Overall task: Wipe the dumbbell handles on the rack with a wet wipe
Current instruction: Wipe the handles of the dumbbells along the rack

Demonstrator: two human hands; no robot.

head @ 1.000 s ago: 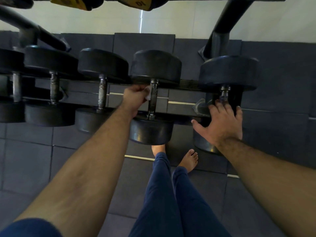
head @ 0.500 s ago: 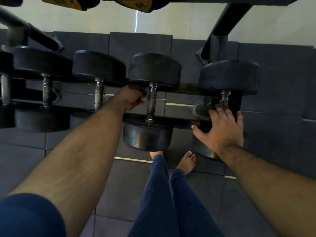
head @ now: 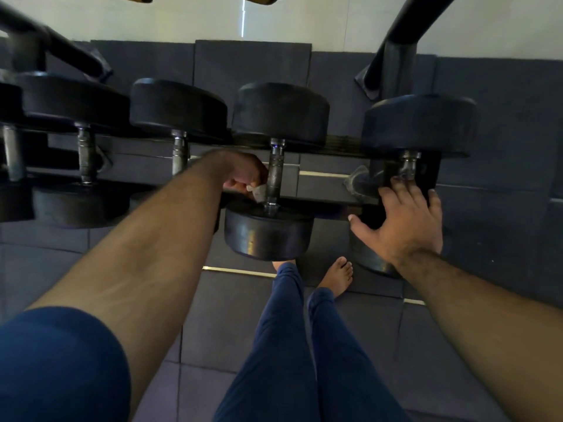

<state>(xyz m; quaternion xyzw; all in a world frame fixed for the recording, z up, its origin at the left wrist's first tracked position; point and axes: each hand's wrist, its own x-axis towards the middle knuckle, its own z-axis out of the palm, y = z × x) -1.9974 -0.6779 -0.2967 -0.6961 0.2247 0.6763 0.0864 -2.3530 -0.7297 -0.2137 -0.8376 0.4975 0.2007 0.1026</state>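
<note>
On the rack (head: pixel 323 200), a row of black dumbbells lies side by side with their metal handles running away from the viewer. Near the middle of the row, the left hand (head: pixel 240 175) is curled round a small whitish wet wipe (head: pixel 257 190) and presses it against the left side of one dumbbell handle (head: pixel 275 178), low on the bar, just above the collar where it meets the near weight (head: pixel 268 234). Only a crumpled corner of the wipe shows between the fingers and the bar; the rest is hidden in the grip. The knurled upper part of that handle stands bare above the hand.

To the right, the right hand (head: pixel 402 220) lies flat with straight, spread fingers on the near end of the next dumbbell (head: pixel 419 126), its fingertips reaching the foot of that dumbbell's short handle (head: pixel 409 162). It holds nothing.

Left of the wiped handle, three more handles (head: pixel 179 150) show between their weights, untouched by either hand.

Below the rack, dark floor mats (head: pixel 502 223) cover the ground. The person's legs in blue trousers (head: pixel 292 345) and one bare foot (head: pixel 339 277) stand under the dumbbells, and a blue sleeve (head: pixel 58 360) fills the lower left corner.
</note>
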